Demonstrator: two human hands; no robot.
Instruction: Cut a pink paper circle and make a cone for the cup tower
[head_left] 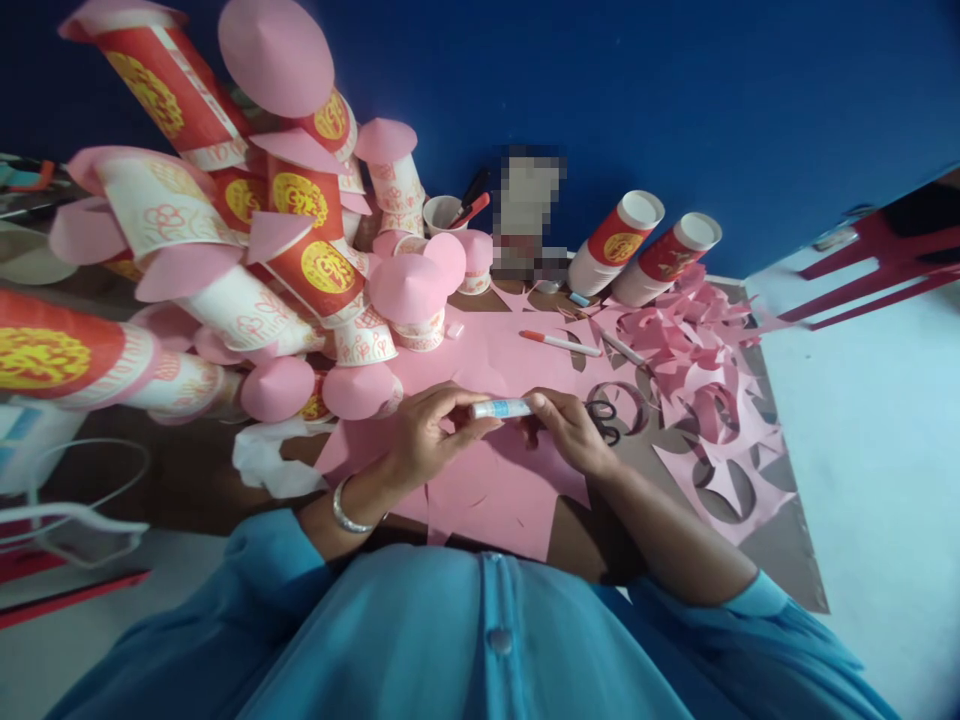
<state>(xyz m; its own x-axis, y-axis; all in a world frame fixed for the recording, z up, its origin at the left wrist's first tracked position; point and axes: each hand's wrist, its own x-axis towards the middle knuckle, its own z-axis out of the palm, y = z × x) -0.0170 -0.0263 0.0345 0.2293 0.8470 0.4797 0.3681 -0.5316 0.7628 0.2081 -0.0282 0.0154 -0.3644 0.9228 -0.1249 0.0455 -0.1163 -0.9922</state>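
Observation:
A small white glue stick [501, 408] with a blue label lies level between my two hands. The fingertips of my left hand [433, 432] pinch one end, and a silver bangle circles that wrist. At the other end, the thumb and fingers of my right hand [571, 432] close on the stick. Beneath both hands spread pink paper sheets [487, 500]. Black-handled scissors [604, 424] lie just beyond my right hand, their blades hidden. A marker with an orange cap [561, 343] rests on the paper ahead.
Paper cups with pink cone tops [300, 200] crowd the left side in stacks. Two red-and-white cup stacks [615, 240] stand by the blue wall. Cut pink scraps [690, 350] heap at the right, near the table edge. A cup with pens [444, 212] and a red stool [877, 250] are further off.

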